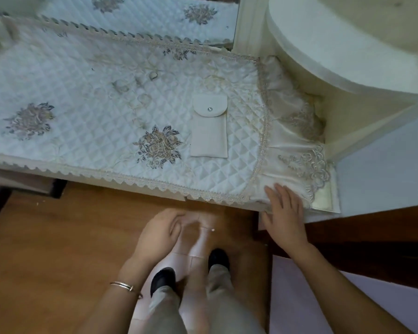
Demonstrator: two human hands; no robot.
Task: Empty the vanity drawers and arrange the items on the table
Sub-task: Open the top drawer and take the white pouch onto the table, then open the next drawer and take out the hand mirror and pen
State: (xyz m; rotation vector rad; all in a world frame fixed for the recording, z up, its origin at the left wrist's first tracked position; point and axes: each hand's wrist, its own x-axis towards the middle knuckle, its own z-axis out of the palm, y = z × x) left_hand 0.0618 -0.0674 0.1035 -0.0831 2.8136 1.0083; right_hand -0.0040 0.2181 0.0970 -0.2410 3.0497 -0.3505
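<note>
Hands at the front edge of a cloth-covered vanity table

Right hand lies flat with fingers spread on the lace overhang of the quilted cloth at the table's right front corner — gripping nothing. Left hand hangs loosely curled and empty above the wooden floor. A cream snap pouch rests on the cloth, right of centre — well apart from both hands

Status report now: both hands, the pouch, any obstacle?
Left hand curled, holds nothing visible. Right hand open, flat on lace cloth edge. White snap pouch lies alone on quilted cover. No obstacle seen.
</note>
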